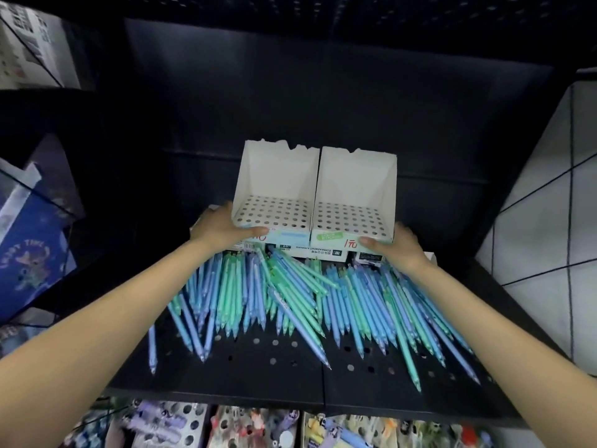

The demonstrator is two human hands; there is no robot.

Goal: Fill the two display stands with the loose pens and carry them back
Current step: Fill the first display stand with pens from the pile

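Note:
Two white cardboard display stands sit side by side on flat boxes at the back of a black shelf. The left stand [274, 185] and the right stand [355, 192] both show empty hole grids. My left hand [223, 229] grips the left stand's outer front corner, thumb across its front lip. My right hand [399, 245] grips the right stand's outer front corner the same way. A wide heap of loose blue and green pens [290, 302] lies on the shelf in front of the stands, under my wrists.
The black perforated shelf [274, 367] has a dark back wall. Flat marker boxes [319, 252] lie under the stands. Blue packaged goods [29, 253] stand at the left, a tiled wall [549, 221] at the right. Filled pen displays [252, 425] line the lower shelf.

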